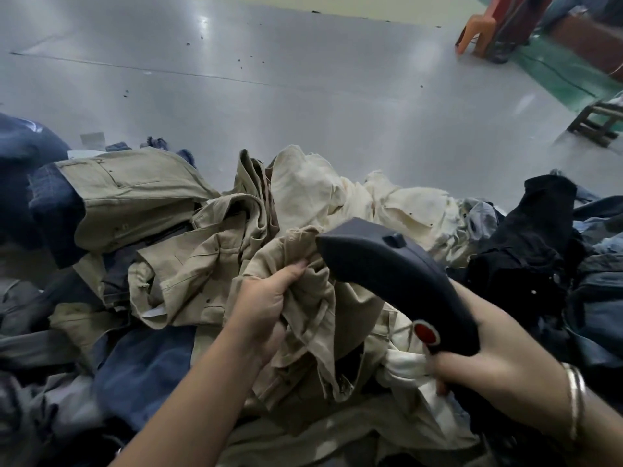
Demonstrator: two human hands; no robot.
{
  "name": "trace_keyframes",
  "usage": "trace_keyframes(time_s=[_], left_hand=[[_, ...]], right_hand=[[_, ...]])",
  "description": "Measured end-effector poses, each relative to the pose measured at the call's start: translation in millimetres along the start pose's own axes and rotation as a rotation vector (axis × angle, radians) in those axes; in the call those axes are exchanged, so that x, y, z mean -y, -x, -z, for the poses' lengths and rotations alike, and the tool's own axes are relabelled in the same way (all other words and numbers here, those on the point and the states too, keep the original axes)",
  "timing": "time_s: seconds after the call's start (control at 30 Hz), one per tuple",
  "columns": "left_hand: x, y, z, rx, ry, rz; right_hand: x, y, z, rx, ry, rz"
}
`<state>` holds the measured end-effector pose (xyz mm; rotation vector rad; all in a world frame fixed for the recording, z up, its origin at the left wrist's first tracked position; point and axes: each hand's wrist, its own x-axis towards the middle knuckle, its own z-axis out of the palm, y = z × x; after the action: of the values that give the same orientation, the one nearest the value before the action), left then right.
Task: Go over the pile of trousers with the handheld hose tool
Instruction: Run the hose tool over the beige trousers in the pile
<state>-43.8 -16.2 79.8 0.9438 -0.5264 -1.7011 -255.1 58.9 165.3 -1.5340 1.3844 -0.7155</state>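
- At frame centre, low: dark handheld hose tool (387, 267), nose pointed up-left, hovering just over a bunched khaki pair of trousers (313, 298); red button (426, 333) showing near the handle end.
- Gripped at the handle by the right hand (495, 369), fingers wrapped underneath, thumb close to the red button; bangle (574, 396) on that wrist.
- Bunched in the left hand (266, 305): a fold of the khaki fabric, fingers curled round it, lifted slightly off the heap right beside the tool's nose.
- Beneath and around: pile of trousers (209, 251) spread wide — khaki and cream in the middle, denim blue to the left, black and pale blue to the right, all tangled and overlapping.
- Hose itself not visible; cannot tell where it runs.
- Beyond the pile: glossy grey floor (269, 79), an orange plastic chair (478, 32) and a small wooden stool (596, 123) far right.
- Likely risks: left fingers very near the nose, so possible contact or a scald if steam comes out; loose folds apt to catch on the nose; layers buried under the tangle easily missed; thumb near the button, so an unintended press.
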Motion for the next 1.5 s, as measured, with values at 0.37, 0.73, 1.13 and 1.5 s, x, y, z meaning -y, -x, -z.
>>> trace_keyframes(time_s=[0.37, 0.73, 1.13, 1.5], left_hand=[[2.2, 15.0, -11.8, 0.164, -0.233, -0.051], [-7.6, 4.3, 3.4, 0.105, -0.113, -0.087], [-1.0, 10.6, 1.1, 0.243, -0.291, -0.128], [2.0, 5.8, 1.5, 0.251, -0.360, -0.192]], right_hand=[[1.5, -6.6, -1.0, -0.056, -0.086, 0.036], [0.3, 0.5, 14.8, -0.192, -0.169, 0.022], [3.5, -5.0, -9.9, -0.080, 0.025, 0.002], [9.9, -0.7, 4.6, 0.051, -0.085, -0.042]])
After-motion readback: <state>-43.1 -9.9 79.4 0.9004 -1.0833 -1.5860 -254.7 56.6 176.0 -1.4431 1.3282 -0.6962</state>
